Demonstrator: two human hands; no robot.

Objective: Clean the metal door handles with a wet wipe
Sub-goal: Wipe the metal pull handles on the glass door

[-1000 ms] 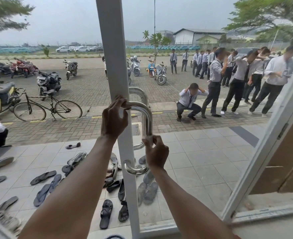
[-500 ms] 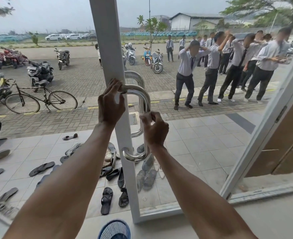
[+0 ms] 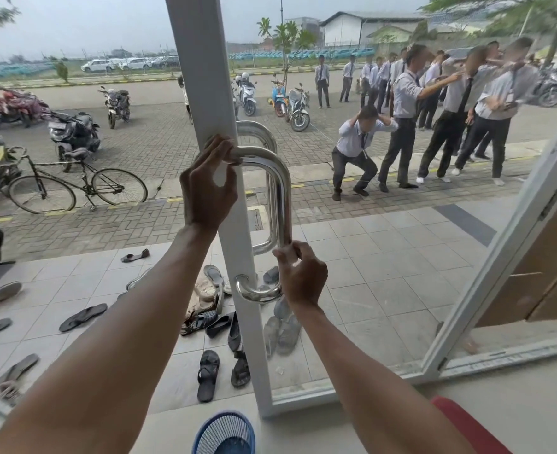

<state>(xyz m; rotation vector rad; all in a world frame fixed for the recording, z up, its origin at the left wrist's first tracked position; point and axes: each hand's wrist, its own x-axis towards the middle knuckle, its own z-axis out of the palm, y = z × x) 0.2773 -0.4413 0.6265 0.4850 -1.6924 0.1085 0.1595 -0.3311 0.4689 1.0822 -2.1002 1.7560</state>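
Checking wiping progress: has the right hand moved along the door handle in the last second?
Yes. The right hand has slid down the metal door handle, nearer its lower bend.

Silver handle [image 3: 282, 191], white door frame [image 3: 205, 93], blue mesh basket [image 3: 224, 434], grey tiles [image 3: 385, 257].

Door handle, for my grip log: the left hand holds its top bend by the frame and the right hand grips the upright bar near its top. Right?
Not quite. The head view shows the right hand gripping the upright bar of the door handle near its bottom, just above the lower bend. The left hand does hold the top bend by the door frame.
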